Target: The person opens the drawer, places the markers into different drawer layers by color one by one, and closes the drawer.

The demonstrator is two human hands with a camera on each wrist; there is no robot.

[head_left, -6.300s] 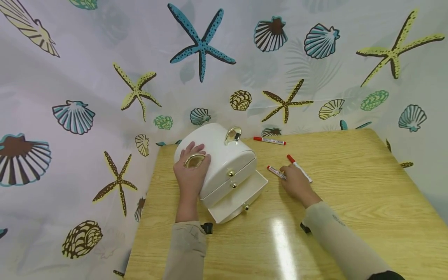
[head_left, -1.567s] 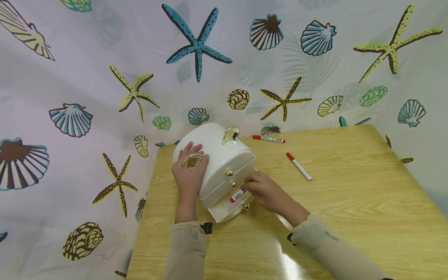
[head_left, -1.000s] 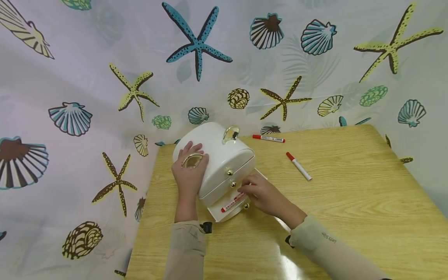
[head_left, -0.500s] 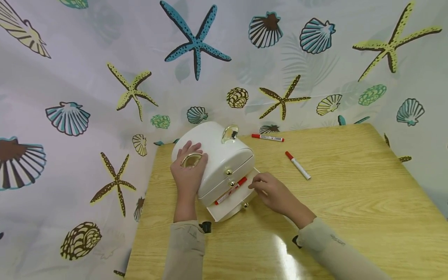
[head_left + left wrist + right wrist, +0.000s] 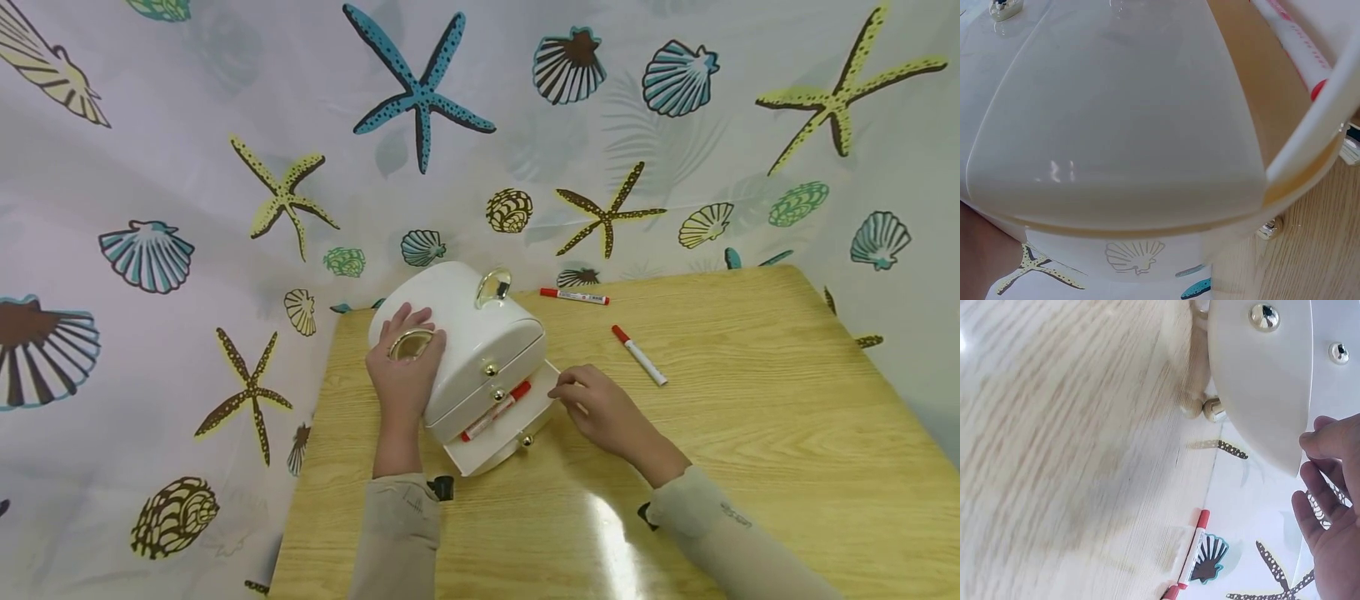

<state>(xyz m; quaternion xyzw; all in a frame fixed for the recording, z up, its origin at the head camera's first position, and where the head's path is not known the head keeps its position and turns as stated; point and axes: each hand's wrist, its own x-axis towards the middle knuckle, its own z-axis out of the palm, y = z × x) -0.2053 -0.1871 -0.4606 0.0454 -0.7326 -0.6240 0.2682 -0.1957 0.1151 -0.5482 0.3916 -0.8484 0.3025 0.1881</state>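
Observation:
A white domed box point(image 5: 450, 308) with gold ear-like pieces stands on the table, its bottom drawer point(image 5: 480, 450) pulled out. My left hand point(image 5: 405, 367) rests on the dome, fingers spread about one gold ear piece point(image 5: 410, 343). A red-capped marker point(image 5: 495, 412) lies in the drawer and also shows as a white marker point(image 5: 1297, 47) in the left wrist view. My right hand point(image 5: 600, 408) is at the drawer's right corner, loosely bent, with no marker in it. In the right wrist view its fingertips point(image 5: 1319, 445) are close beside the drawer's edge; contact is unclear.
Two more red-capped markers lie on the wooden table point(image 5: 750, 400): one marker point(image 5: 638, 355) right of the box, another marker point(image 5: 574, 297) at the back edge. A patterned curtain point(image 5: 675, 150) hangs behind and along the sides. Gold knobs point(image 5: 490, 369) project from the drawer fronts.
My right hand picked up a marker from the table, brought it to the drawer and let it go inside. It has since drawn back rightward. The left hand has stayed on the box.

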